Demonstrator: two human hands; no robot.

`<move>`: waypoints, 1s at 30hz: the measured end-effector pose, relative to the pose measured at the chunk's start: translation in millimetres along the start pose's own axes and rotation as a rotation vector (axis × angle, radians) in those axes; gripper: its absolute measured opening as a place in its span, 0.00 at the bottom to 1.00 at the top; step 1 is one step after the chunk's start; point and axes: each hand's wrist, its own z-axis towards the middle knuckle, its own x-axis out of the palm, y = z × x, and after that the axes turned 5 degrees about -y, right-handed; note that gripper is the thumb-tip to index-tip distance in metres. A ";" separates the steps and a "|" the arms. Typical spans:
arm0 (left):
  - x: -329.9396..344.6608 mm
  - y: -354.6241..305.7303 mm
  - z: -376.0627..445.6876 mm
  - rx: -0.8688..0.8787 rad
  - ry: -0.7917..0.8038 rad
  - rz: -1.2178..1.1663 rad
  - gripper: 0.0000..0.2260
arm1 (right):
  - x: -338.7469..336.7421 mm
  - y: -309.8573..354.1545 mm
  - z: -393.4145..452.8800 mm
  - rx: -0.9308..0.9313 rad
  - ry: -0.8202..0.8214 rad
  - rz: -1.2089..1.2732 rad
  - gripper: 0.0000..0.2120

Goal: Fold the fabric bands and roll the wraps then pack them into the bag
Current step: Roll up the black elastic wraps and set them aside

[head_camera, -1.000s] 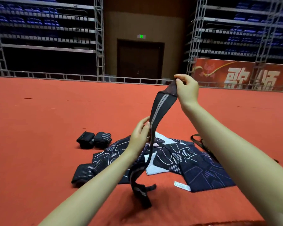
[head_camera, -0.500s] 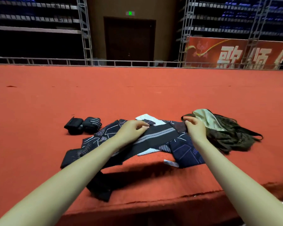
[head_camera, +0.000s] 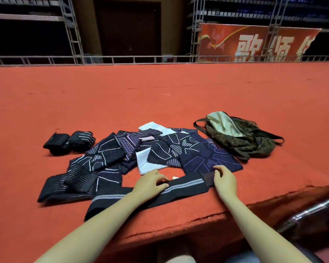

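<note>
Wrap, black with grey stripes, lies stretched flat along the near edge of the red surface. Left hand presses its middle, fingers loosely curled on the cloth; right hand pinches the end by the dark tab. Risk: the far end hangs near the edge and could slide off or roll crooked if tension slackens. Bag lies open and slumped at right; contents cannot be made out. Two rolled wraps sit outside it.

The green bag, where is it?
The green bag lies on the red carpet at the right, just beyond the patterned fabric pile.
</note>
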 end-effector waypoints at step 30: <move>-84.6 107.8 -136.3 -0.226 -0.192 -0.540 0.09 | 103.9 130.3 -143.9 -0.728 0.594 -0.122 0.31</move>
